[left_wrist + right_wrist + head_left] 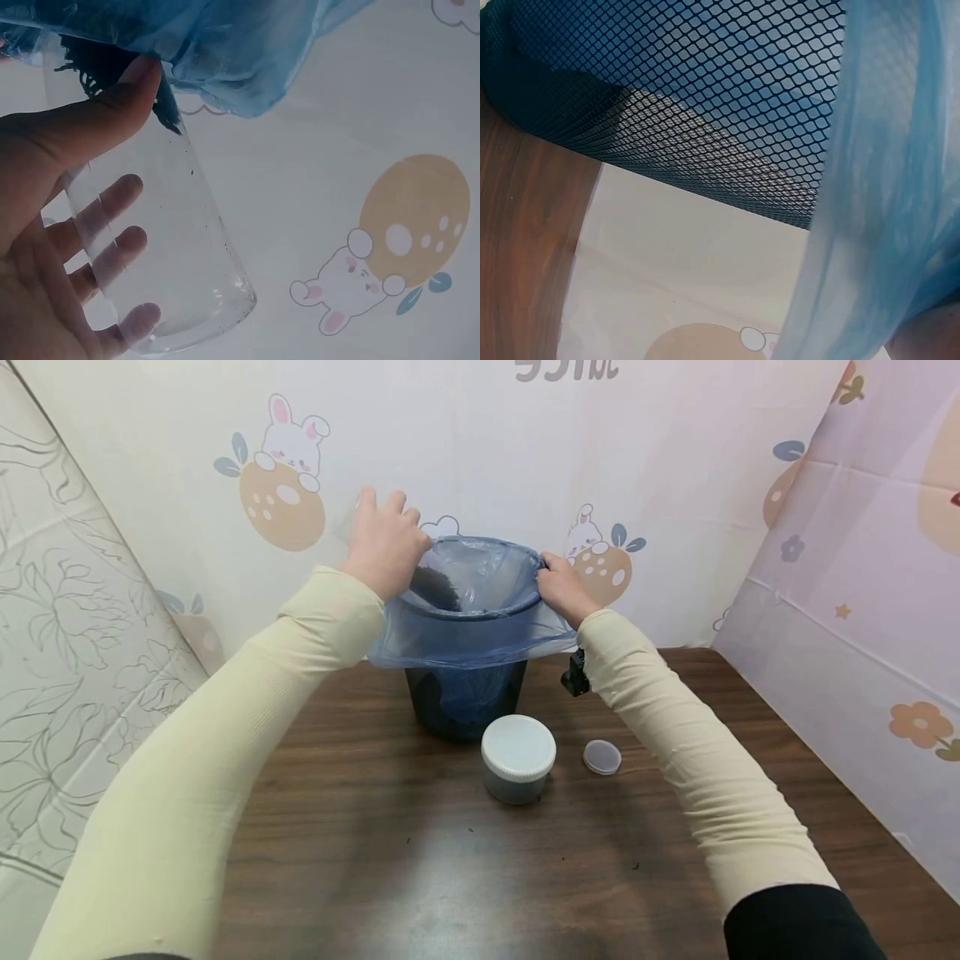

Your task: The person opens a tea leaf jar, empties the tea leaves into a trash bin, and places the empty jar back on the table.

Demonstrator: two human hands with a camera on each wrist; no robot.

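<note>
My left hand [386, 545] grips a clear cylindrical container [180, 225], tipped with its mouth over the bin; its fingers show through the wall in the left wrist view. Dark shredded bits [435, 588] lie at the mouth end, against the bag. A black mesh bin [468, 697] stands upright, lined with a blue translucent bag [457, 639] folded over its rim. At the rim's right side my right hand [564, 587] holds the bag's edge; in the right wrist view only a small part of this hand [930, 334] shows.
A white-lidded tub [517, 760] with grey lower sides stands in front of the bin. A small round lid [602, 757] lies right of it on the wooden table [420, 877]. Small dark crumbs are scattered nearby. Patterned cloth walls [465, 443] rise behind and at both sides.
</note>
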